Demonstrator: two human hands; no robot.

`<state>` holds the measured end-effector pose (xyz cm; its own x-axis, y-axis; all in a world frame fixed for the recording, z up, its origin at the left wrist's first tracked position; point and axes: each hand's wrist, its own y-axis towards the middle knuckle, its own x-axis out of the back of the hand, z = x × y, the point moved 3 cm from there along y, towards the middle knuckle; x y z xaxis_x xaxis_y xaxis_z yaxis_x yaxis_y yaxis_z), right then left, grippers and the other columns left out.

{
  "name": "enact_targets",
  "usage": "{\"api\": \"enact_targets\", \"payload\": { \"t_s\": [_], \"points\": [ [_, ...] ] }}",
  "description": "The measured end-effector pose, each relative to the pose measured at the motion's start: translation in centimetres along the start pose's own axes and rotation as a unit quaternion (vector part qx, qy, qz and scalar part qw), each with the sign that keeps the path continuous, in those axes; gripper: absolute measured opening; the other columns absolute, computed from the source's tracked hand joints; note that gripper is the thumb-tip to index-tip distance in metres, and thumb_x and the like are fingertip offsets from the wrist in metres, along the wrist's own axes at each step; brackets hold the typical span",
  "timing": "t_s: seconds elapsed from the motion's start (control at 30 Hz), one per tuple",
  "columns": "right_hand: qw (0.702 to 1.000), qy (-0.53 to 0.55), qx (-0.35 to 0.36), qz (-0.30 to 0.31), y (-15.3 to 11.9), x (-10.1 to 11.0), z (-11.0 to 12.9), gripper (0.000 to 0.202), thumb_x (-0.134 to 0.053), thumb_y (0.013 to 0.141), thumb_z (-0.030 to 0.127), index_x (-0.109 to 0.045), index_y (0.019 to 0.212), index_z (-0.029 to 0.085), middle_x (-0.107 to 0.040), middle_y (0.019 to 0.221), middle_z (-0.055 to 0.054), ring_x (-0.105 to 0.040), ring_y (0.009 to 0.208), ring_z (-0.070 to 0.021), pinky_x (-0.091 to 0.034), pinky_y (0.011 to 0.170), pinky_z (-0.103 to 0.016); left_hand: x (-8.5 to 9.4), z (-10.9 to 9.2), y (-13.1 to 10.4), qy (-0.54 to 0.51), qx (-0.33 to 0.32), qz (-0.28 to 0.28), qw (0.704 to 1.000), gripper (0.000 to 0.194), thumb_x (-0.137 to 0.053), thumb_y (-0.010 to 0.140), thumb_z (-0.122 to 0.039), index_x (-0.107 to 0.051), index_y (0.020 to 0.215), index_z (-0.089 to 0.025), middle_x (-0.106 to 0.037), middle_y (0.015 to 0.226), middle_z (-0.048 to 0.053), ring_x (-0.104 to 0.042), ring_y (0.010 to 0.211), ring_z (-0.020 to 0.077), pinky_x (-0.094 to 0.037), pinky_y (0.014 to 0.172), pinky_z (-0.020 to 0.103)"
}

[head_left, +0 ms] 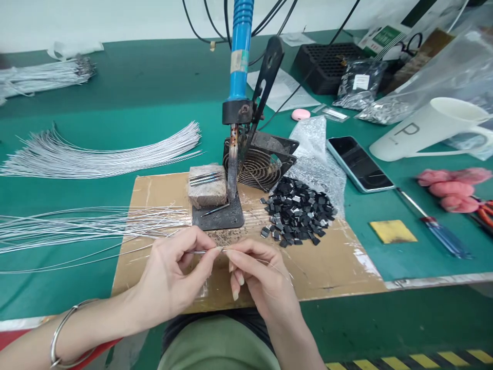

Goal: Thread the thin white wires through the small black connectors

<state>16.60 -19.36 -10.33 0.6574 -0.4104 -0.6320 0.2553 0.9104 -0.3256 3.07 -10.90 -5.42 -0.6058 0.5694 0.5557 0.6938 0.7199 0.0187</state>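
My left hand point(181, 277) pinches a thin wire point(198, 252) between thumb and forefinger over the front of the cardboard sheet point(327, 277). Fingertip to fingertip with it, my right hand point(258, 272) is closed on thin wire too, and fine strands trail past its knuckles. What exactly sits between the fingertips is too small to make out. Just behind my hands stands a blue-handled soldering iron point(241, 67), tip down over a dark metal base point(217, 218). Loose white wires point(154, 223) lie left of my left hand. Small black parts point(300, 208) are heaped behind my right hand.
A bundle of white wires point(108, 154) lies at left. Beside the iron are a grimy block point(208, 192) and a small fan point(262, 164). To the right lie a phone point(360, 162), a white mug point(423, 128), a yellow sponge point(393, 232) and a screwdriver point(442, 234).
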Motion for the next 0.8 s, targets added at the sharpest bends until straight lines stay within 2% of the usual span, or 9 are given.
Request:
{"api": "enact_targets", "payload": {
  "t_s": [0.23,0.43,0.63,0.8],
  "points": [
    [1.0,0.016,0.01,-0.012,0.0,-0.3,-0.1,0.016,-0.088,0.073,0.034,-0.082,0.071,0.019,-0.062,0.057,0.002,-0.054,0.038,-0.0072,-0.051,0.035,-0.017,-0.1,0.4,-0.1,0.008,0.014,-0.015,1.0,0.018,-0.059,0.099,-0.029,-0.064,0.083,-0.02,-0.051,0.059,-0.006,-0.03,0.048,0.009,-0.024,0.045,0.024],
    [0.999,0.028,0.027,-0.021,-0.3,-0.5,-0.3,0.016,-0.087,0.076,0.034,-0.084,0.077,0.018,-0.063,0.058,0.002,-0.052,0.039,-0.0069,-0.052,0.035,-0.018,-0.3,0.4,-0.2,-0.007,0.028,-0.025,0.999,0.021,-0.06,0.098,-0.033,-0.065,0.083,-0.019,-0.058,0.06,-0.002,-0.033,0.048,0.0092,-0.025,0.045,0.025],
    [0.996,0.062,0.042,-0.051,-0.5,-1.2,-1.0,0.015,-0.088,0.074,0.032,-0.084,0.078,0.018,-0.063,0.058,0.002,-0.051,0.04,-0.0057,-0.052,0.036,-0.016,-0.4,0.0,0.0,-0.027,0.023,-0.046,0.998,0.019,-0.06,0.097,-0.029,-0.064,0.081,-0.019,-0.053,0.057,-0.005,-0.031,0.045,0.0079,-0.024,0.042,0.023],
    [0.992,0.095,0.052,-0.07,-0.6,-1.8,-1.7,0.014,-0.089,0.074,0.031,-0.084,0.077,0.019,-0.063,0.059,0.002,-0.051,0.041,-0.0051,-0.051,0.037,-0.014,-0.5,0.2,-0.1,-0.046,0.043,-0.053,0.997,0.021,-0.059,0.097,-0.032,-0.063,0.081,-0.019,-0.062,0.062,0.001,-0.044,0.047,0.0099,-0.03,0.044,0.023]
  ]
}}
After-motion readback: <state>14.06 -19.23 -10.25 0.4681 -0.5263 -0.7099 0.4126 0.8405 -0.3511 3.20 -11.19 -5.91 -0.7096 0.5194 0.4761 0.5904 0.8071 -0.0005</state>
